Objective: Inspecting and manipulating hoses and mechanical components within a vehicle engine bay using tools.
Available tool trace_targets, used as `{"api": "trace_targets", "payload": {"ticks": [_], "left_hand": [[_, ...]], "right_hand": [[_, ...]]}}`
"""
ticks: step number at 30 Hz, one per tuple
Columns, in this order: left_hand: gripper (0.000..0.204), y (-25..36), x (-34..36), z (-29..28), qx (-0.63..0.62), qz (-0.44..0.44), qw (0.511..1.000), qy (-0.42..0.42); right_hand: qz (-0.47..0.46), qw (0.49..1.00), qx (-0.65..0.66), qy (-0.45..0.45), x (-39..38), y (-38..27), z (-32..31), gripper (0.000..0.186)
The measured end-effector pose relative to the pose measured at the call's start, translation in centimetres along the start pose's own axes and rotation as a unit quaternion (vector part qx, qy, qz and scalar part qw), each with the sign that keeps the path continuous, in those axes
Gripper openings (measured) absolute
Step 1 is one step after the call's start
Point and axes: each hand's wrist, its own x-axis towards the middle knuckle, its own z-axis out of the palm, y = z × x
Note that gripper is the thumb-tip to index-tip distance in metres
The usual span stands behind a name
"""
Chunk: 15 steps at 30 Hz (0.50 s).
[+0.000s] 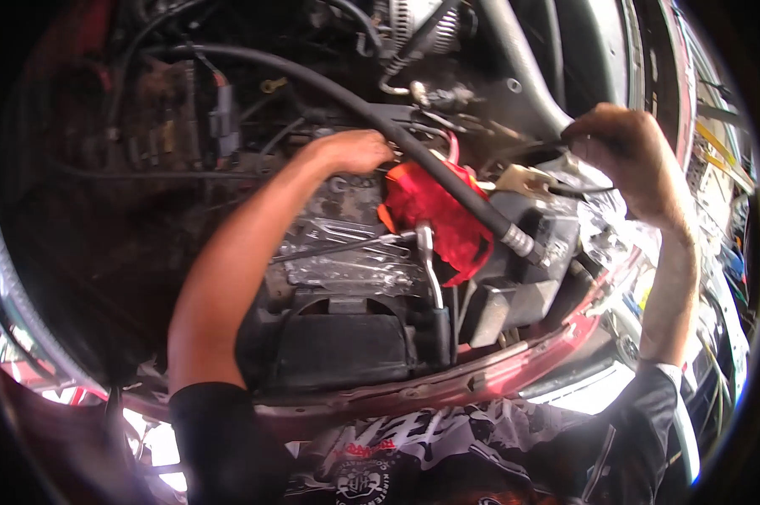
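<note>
My left hand (359, 152) reaches into a car's engine bay, just left of a red rag (434, 198). Its fingers curl downward, and whatever they grip is hidden. On the right, my right hand (620, 147) is raised beside the lower end of a thick grey pipe (527, 71). Those fingers are closed too, in shadow, near a dark piece that I cannot make out. A ratchet (431, 265) with a black handle rests with its head against the rag. Another long, thin tool (346, 247) lies across clear plastic wrapping (346, 273), left of the ratchet.
A thick black hose (354, 105) arches over the engine and across the rag. An alternator (422, 25) sits at the far side. Near me are a black box-shaped part (342, 345) and the red front edge (523, 362) of the car body. Crumpled plastic (603, 215) lies at the right.
</note>
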Motion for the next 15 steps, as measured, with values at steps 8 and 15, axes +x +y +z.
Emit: {"api": "trace_targets", "payload": {"ticks": [8,15], "left_hand": [[0.04,1.9,0.6,0.1,-0.083,-0.073,0.987,0.113],[0.032,0.6,2.6,0.9,0.037,0.043,0.998,0.033]], "right_hand": [[-0.012,0.961,-0.191,-0.202,6.4,0.0,8.2,0.015],[-0.045,0.925,-0.046,-0.375,11.2,3.6,12.6,0.029]]}}
